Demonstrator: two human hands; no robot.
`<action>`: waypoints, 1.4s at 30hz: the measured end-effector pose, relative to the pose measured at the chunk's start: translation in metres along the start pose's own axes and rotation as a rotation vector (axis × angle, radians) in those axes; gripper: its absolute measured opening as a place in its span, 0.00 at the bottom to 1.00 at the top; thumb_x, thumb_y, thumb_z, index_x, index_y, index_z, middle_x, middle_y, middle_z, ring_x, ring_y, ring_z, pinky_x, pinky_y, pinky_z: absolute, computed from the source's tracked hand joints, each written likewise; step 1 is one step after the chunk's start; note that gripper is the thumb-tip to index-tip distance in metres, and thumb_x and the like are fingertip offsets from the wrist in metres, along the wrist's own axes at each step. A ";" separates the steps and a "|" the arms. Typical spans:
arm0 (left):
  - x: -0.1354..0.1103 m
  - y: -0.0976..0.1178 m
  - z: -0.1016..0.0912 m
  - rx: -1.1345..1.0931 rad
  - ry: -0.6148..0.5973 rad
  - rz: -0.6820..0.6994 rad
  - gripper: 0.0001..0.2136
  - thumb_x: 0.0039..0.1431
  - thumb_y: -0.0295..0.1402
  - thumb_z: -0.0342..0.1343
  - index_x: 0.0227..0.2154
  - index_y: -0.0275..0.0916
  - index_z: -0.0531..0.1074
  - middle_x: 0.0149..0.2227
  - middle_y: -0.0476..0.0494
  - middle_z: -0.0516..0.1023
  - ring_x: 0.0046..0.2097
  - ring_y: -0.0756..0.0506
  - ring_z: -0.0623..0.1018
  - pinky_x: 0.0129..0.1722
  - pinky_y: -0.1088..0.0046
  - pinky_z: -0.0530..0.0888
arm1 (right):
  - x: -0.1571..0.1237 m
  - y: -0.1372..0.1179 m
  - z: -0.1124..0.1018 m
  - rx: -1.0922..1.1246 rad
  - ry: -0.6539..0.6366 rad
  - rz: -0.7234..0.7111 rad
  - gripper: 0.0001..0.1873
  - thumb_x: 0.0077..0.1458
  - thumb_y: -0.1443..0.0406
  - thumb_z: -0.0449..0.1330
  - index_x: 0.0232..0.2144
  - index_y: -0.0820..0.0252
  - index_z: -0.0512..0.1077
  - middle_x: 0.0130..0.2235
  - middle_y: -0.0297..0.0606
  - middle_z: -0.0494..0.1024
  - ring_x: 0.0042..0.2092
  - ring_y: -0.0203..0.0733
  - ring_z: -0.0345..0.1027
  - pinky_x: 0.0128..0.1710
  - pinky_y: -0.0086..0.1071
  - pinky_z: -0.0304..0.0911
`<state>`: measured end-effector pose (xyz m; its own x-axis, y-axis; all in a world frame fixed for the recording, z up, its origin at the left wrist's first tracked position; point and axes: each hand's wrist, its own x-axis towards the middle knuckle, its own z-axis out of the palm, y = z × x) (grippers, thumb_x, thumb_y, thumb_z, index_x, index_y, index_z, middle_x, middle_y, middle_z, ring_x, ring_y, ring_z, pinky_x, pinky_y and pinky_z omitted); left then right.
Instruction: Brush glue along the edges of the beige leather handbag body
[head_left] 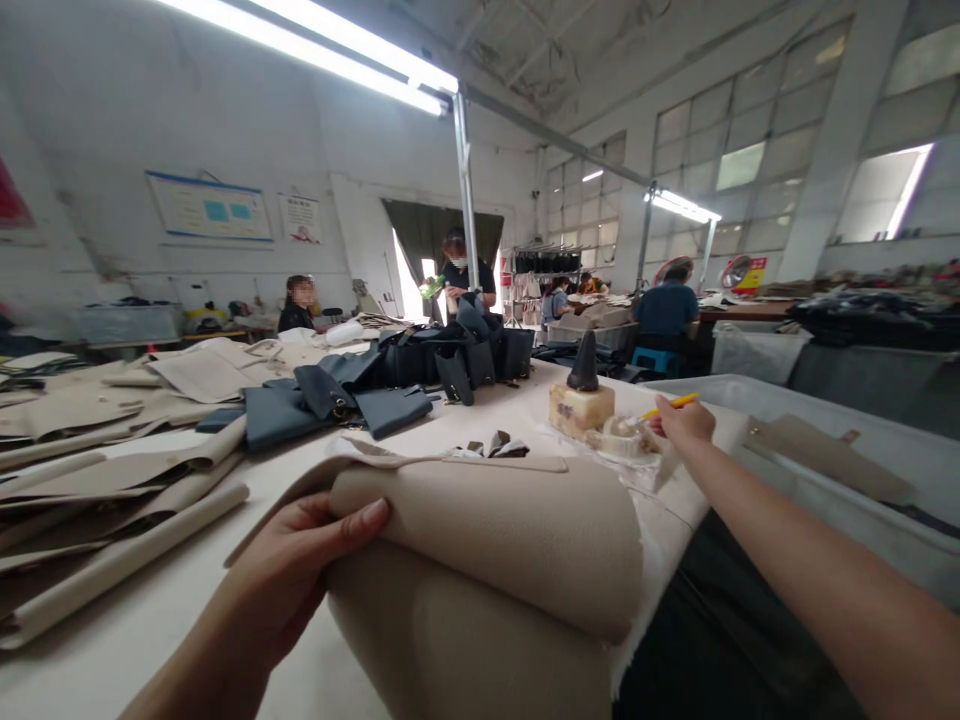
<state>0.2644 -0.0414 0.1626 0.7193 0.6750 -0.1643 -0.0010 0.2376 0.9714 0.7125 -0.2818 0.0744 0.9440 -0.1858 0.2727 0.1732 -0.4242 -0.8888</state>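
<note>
My left hand (pixel 300 560) grips the curled edge of a large beige pebbled leather panel (pixel 487 540), which lies bent over on itself at the table's near side. My right hand (pixel 682 420) holds a yellow pencil (pixel 671 403) above a crumpled white cloth (pixel 637 460). Just beyond that hand stands a cream-coloured block (pixel 581 410) topped by a dark cone (pixel 583 362), with a small pale dish (pixel 619 437) beside it. Dark grey-blue leather pieces with metal fittings (pixel 319 410) lie farther along the table.
Stacked beige leather cut pieces (pixel 97 480) cover the table's left side. Black bags (pixel 465 355) stand beyond the grey pieces. A large translucent plastic bin (pixel 825 480) sits on the right. Several co-workers (pixel 664 310) are working at the far tables.
</note>
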 end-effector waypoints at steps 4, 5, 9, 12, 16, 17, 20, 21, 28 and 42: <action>0.000 0.000 0.001 0.005 -0.014 0.023 0.21 0.22 0.39 0.76 0.23 0.34 0.81 0.25 0.39 0.80 0.27 0.43 0.78 0.24 0.76 0.75 | -0.012 0.001 -0.021 0.042 -0.043 0.158 0.12 0.63 0.60 0.59 0.35 0.64 0.72 0.30 0.33 0.73 0.27 0.32 0.68 0.28 0.28 0.68; 0.000 0.000 0.001 0.009 -0.012 0.031 0.21 0.22 0.39 0.76 0.23 0.34 0.81 0.25 0.40 0.80 0.27 0.44 0.77 0.24 0.76 0.74 | -0.016 0.001 -0.026 0.061 -0.043 0.176 0.11 0.63 0.60 0.59 0.34 0.64 0.71 0.30 0.32 0.73 0.27 0.31 0.67 0.27 0.27 0.68; 0.001 0.001 0.000 0.019 -0.014 0.079 0.20 0.24 0.39 0.75 0.24 0.34 0.80 0.25 0.41 0.79 0.26 0.45 0.76 0.24 0.77 0.73 | -0.041 -0.005 -0.050 0.163 -0.024 0.200 0.11 0.63 0.61 0.59 0.32 0.64 0.70 0.27 0.31 0.72 0.25 0.30 0.65 0.24 0.25 0.66; 0.004 0.000 -0.002 0.016 -0.041 0.098 0.19 0.25 0.39 0.75 0.24 0.34 0.79 0.24 0.42 0.78 0.27 0.44 0.76 0.25 0.75 0.73 | -0.071 -0.011 -0.077 0.269 -0.037 0.180 0.13 0.63 0.61 0.59 0.30 0.64 0.69 0.25 0.29 0.70 0.23 0.29 0.64 0.23 0.24 0.66; 0.009 -0.004 -0.003 0.041 -0.081 0.138 0.19 0.30 0.39 0.73 0.26 0.33 0.79 0.26 0.41 0.78 0.30 0.42 0.78 0.27 0.73 0.74 | -0.129 -0.013 -0.118 0.400 -0.126 0.107 0.15 0.57 0.56 0.63 0.28 0.60 0.68 0.22 0.32 0.71 0.20 0.32 0.64 0.19 0.24 0.65; 0.010 -0.005 -0.003 0.041 -0.086 0.154 0.19 0.31 0.40 0.73 0.27 0.33 0.79 0.26 0.41 0.78 0.31 0.41 0.78 0.28 0.73 0.75 | -0.146 -0.013 -0.127 0.424 -0.163 0.081 0.17 0.54 0.53 0.65 0.29 0.59 0.69 0.22 0.33 0.72 0.20 0.33 0.65 0.19 0.24 0.65; 0.011 -0.006 -0.001 0.022 -0.096 0.190 0.20 0.31 0.40 0.73 0.28 0.34 0.79 0.26 0.42 0.78 0.32 0.42 0.78 0.30 0.73 0.75 | -0.192 -0.011 -0.144 0.454 -0.263 0.024 0.29 0.39 0.43 0.70 0.31 0.59 0.71 0.23 0.35 0.74 0.21 0.36 0.67 0.18 0.26 0.66; 0.010 -0.006 0.000 0.013 -0.102 0.190 0.20 0.30 0.40 0.74 0.28 0.34 0.79 0.25 0.43 0.78 0.31 0.42 0.78 0.30 0.73 0.75 | -0.205 -0.011 -0.147 0.449 -0.297 0.002 0.32 0.35 0.41 0.70 0.31 0.58 0.71 0.23 0.36 0.74 0.22 0.37 0.67 0.18 0.27 0.67; 0.007 -0.005 -0.001 0.004 -0.169 0.191 0.21 0.31 0.41 0.74 0.29 0.33 0.79 0.27 0.42 0.79 0.30 0.44 0.78 0.29 0.75 0.74 | -0.252 -0.010 -0.128 0.360 -0.445 -0.261 0.27 0.48 0.40 0.62 0.33 0.57 0.70 0.23 0.36 0.75 0.21 0.40 0.69 0.20 0.30 0.66; 0.007 -0.002 -0.008 -0.039 -0.235 0.175 0.19 0.32 0.40 0.73 0.28 0.36 0.78 0.26 0.44 0.78 0.28 0.45 0.76 0.27 0.75 0.73 | -0.248 -0.010 -0.099 0.266 -0.596 -0.295 0.27 0.45 0.39 0.62 0.25 0.56 0.69 0.18 0.33 0.71 0.18 0.40 0.66 0.17 0.30 0.62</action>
<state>0.2636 -0.0312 0.1584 0.8468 0.5292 0.0537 -0.1627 0.1616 0.9733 0.4491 -0.3198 0.0520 0.8267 0.4517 0.3353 0.4361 -0.1379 -0.8893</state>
